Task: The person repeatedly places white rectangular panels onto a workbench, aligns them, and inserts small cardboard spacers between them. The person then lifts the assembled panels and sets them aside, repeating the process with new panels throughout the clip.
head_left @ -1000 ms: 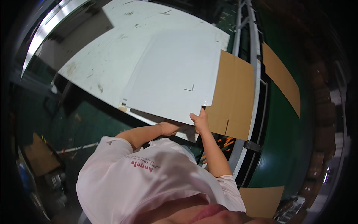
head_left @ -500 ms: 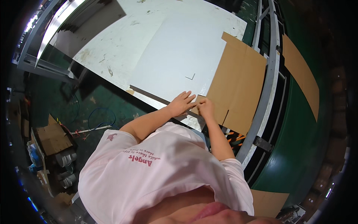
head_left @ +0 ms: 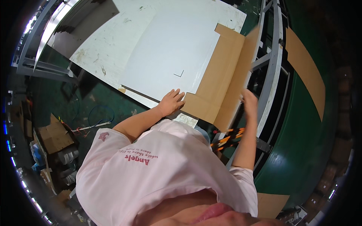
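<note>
A large white sheet (head_left: pixel 166 49) with a small L-shaped mark lies on the scuffed white table (head_left: pixel 102 56). Along its right side runs brown cardboard (head_left: pixel 211 75), whose outer flap (head_left: pixel 239 75) stands tilted up along a crease. Pressed down near the sheet's near corner is my left hand (head_left: pixel 172 102), fingers stretched out and slightly spread. My right hand (head_left: pixel 249 103) is at the flap's outer edge, fingers curled against it and somewhat blurred; the far side of the flap is hidden.
A grey metal frame (head_left: pixel 274 67) stands to the right, beside a green surface (head_left: pixel 286 158) bearing another cardboard sheet (head_left: pixel 307 71). Orange-and-black striped pieces (head_left: pixel 230 138) show below the flap. At lower left are an opened cardboard box (head_left: pixel 54 139) and a blue hose (head_left: pixel 102 115).
My right hand has moved right, from beside my left hand to the cardboard's outer edge. The outer flap has risen from flat. Sheet and cardboard appear shifted slightly left, with my left hand.
</note>
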Tool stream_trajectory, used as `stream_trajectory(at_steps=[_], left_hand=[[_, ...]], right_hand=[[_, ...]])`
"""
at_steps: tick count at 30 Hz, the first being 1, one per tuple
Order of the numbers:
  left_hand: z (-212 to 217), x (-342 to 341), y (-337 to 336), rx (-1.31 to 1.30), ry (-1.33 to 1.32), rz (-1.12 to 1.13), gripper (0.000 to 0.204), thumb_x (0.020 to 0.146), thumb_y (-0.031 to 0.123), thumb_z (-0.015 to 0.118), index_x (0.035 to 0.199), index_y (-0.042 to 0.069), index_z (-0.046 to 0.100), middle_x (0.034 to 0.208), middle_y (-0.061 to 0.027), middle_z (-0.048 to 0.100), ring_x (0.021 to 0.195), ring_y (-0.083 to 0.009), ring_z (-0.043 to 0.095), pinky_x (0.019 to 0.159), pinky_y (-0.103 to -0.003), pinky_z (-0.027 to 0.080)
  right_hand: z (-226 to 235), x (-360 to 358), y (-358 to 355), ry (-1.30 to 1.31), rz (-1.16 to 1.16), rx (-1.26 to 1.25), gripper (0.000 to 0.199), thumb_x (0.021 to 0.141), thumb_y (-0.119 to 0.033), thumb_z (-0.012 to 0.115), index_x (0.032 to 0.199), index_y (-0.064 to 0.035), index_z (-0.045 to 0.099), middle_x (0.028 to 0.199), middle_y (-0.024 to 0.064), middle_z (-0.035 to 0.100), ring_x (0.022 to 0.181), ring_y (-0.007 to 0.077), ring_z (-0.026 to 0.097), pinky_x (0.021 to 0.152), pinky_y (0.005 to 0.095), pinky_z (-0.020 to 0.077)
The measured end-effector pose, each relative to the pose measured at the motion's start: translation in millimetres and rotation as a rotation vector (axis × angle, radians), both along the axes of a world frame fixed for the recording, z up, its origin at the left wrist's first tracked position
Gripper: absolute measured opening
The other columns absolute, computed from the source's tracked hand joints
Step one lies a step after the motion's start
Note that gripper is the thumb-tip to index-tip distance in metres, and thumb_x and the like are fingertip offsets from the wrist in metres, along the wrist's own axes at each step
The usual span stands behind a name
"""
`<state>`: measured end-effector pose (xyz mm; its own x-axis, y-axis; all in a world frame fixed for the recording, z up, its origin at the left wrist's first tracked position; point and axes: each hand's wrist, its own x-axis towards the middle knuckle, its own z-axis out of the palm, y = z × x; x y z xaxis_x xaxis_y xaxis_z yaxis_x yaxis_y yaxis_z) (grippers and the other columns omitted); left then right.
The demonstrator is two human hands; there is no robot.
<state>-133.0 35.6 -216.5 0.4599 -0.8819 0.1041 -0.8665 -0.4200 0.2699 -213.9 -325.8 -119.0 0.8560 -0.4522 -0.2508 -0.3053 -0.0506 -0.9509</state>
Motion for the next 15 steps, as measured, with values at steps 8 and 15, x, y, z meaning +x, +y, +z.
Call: stream_trajectory(at_steps=[8,15], left_hand=[[-10,18,12,-0.091,0.21,-0.075,0.052,0.069,0.024,0.074,0.116,0.01,0.058,0.136,-0.009,0.049,0.131,-0.0335,0.039,0.109,-0.051,0.032],[-20,170,23,-0.106,-0.053,0.672,0.06,0.081,0.03,0.066,0.131,0.003,0.048,0.142,-0.0244,0.036,0.135,-0.0426,0.027,0.109,-0.059,0.019]], right_hand=[[-86,80,130,0.218,0.532,-1.057,0.035,0.088,-0.026,0.056,0.114,-0.0029,0.063,0.138,0.0183,0.047,0.129,0.0415,0.038,0.107,0.0437,0.0326],[-112,90,77,0.353,-0.09,-0.923,0.083,0.068,-0.039,0.079,0.138,-0.0102,0.046,0.151,0.017,0.027,0.138,0.0388,0.024,0.111,0.0516,0.0214]])
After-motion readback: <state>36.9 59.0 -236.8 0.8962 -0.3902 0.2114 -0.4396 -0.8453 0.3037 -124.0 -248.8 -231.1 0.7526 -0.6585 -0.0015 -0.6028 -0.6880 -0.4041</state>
